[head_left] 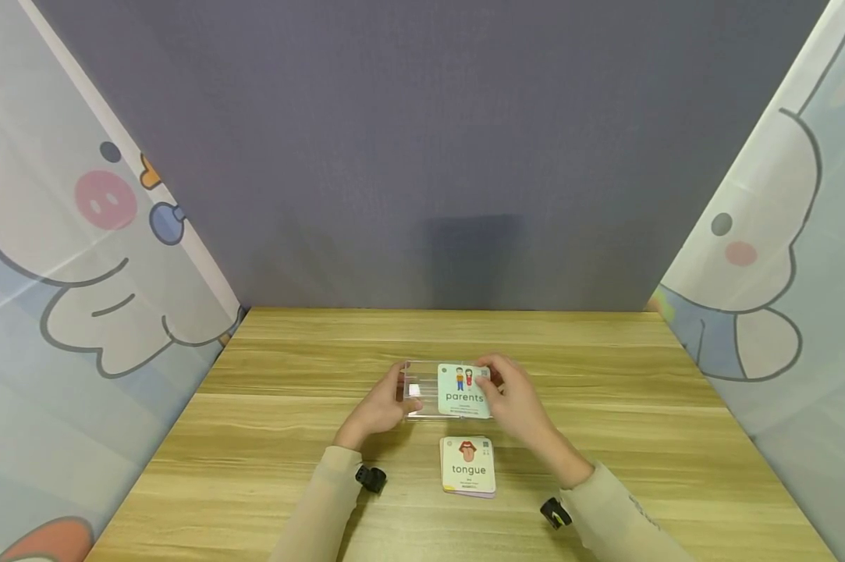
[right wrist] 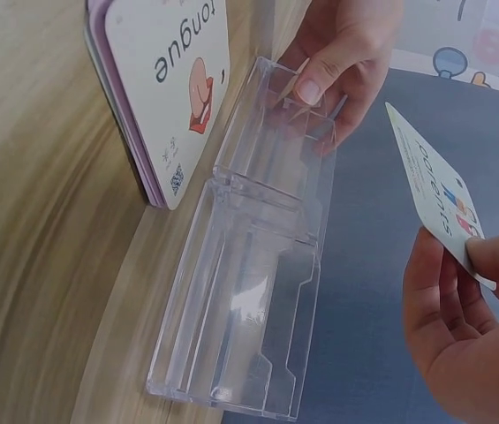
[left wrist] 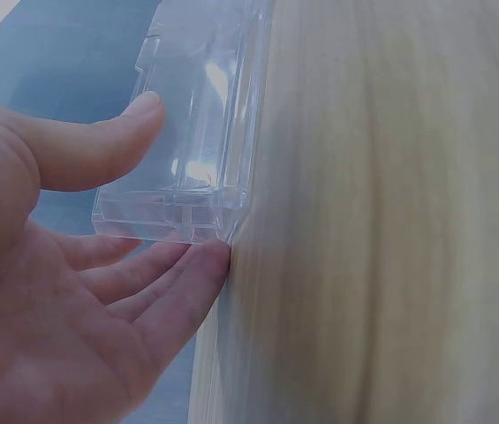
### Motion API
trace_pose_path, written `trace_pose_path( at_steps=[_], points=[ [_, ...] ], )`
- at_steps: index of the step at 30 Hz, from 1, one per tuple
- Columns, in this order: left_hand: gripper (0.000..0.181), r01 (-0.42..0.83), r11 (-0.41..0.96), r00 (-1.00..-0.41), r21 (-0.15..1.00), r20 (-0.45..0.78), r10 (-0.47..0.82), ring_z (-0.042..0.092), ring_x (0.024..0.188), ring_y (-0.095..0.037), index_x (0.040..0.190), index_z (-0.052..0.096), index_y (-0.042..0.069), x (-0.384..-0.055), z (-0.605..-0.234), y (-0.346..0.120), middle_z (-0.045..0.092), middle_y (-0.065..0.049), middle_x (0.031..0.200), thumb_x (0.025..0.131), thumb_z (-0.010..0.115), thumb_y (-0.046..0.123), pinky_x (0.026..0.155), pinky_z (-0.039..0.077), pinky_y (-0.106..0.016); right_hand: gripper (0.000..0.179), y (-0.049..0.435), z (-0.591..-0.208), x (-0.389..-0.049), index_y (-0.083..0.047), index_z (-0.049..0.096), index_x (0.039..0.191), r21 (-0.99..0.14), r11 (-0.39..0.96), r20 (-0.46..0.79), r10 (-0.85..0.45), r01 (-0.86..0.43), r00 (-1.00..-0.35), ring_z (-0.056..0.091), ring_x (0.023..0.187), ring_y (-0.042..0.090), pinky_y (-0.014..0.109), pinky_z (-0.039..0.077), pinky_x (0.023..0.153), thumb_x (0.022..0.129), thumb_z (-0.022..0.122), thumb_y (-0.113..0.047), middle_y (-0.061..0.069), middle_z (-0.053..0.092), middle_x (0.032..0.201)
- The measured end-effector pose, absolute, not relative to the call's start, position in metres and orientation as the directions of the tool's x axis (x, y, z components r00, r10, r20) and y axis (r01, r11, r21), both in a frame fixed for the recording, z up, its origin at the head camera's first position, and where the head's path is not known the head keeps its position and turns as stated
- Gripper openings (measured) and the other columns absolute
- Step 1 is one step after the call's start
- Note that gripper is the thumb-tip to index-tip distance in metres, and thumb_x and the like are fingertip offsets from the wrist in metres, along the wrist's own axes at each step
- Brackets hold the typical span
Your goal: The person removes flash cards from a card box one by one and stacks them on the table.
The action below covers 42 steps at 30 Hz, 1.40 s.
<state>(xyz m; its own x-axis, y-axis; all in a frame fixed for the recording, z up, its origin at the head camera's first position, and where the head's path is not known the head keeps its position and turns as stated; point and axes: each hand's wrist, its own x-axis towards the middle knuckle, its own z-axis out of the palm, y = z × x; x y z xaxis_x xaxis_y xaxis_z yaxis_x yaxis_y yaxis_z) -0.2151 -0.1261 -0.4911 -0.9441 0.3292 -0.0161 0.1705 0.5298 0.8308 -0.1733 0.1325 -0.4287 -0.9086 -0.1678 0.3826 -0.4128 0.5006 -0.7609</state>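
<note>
A clear plastic card case [right wrist: 240, 300] with two shallow compartments lies on the table. My left hand [head_left: 380, 403] holds its left end, with the thumb [left wrist: 108, 146] over the top and the fingers [left wrist: 183, 291] against the end wall. Between thumb and fingers, my right hand [head_left: 519, 400] pinches a flash card [head_left: 463, 389] reading "parents", with two small figures on it. In the right wrist view this card is tilted, apart from the case and above it. Nearer me lies a stack of flash cards [head_left: 468, 466], its top one reading "tongue" with a mouth picture.
The wood-grain table [head_left: 253, 468] ends at a dark grey panel [head_left: 366, 156] at the back. Cartoon-printed curtains [head_left: 57, 390] stand on both sides. A small black device [head_left: 371, 478] sits at each wrist.
</note>
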Motion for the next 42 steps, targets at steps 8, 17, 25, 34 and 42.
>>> trace_pose_path(
  at_steps=[8,17,25,34,42],
  points=[
    [0.082,0.167,0.516,-0.941,0.84,-0.02,0.337,0.05,0.129,-0.041,0.159,0.022,0.001,-0.215,-0.492,-0.127,0.048,-0.025,0.142,0.096,0.072,0.017,0.104,0.045,-0.056,0.023,0.133,-0.43,-0.169,-0.002,0.067,0.115,-0.777,0.5,0.349,-0.163,-0.383,-0.923,0.055,0.078,0.016,0.026,0.051,0.067,0.093,0.068,0.004,0.005,0.058,0.087],
    [0.082,0.164,0.517,-0.943,0.84,-0.02,0.331,0.052,0.126,-0.04,0.159,0.022,0.0,-0.215,-0.491,-0.127,0.05,-0.025,0.14,0.096,0.072,0.016,0.103,0.046,-0.056,0.022,0.135,-0.43,-0.165,-0.003,0.068,0.114,-0.804,0.492,0.292,-0.162,-0.333,-0.943,0.055,0.078,0.017,0.025,0.049,0.065,0.093,0.068,0.004,0.006,0.057,0.091],
    [0.08,0.157,0.515,-0.943,0.843,-0.026,0.331,0.05,0.129,-0.04,0.159,0.023,0.002,-0.214,-0.49,-0.127,0.049,-0.024,0.142,0.096,0.071,0.017,0.103,0.045,-0.057,0.023,0.136,-0.431,-0.162,-0.005,0.068,0.113,-0.824,0.486,0.242,-0.161,-0.291,-0.957,0.056,0.075,0.017,0.025,0.049,0.062,0.092,0.069,0.003,0.002,0.059,0.084],
    [0.081,0.159,0.52,-0.944,0.839,-0.025,0.33,0.052,0.127,-0.039,0.158,0.023,0.001,-0.214,-0.489,-0.127,0.05,-0.023,0.14,0.096,0.072,0.017,0.103,0.045,-0.056,0.021,0.139,-0.434,-0.158,-0.004,0.068,0.114,-0.824,0.495,0.22,-0.172,-0.277,-0.96,0.053,0.074,0.016,0.025,0.044,0.062,0.093,0.068,0.002,0.001,0.059,0.082],
    [0.081,0.156,0.511,-0.943,0.845,-0.027,0.332,0.052,0.126,-0.039,0.159,0.022,0.001,-0.214,-0.489,-0.126,0.05,-0.024,0.14,0.096,0.071,0.016,0.102,0.046,-0.056,0.023,0.141,-0.435,-0.155,-0.002,0.067,0.117,-0.831,0.493,0.192,-0.179,-0.257,-0.965,0.052,0.074,0.016,0.024,0.043,0.058,0.095,0.067,0.001,0.001,0.059,0.083]
  ],
)
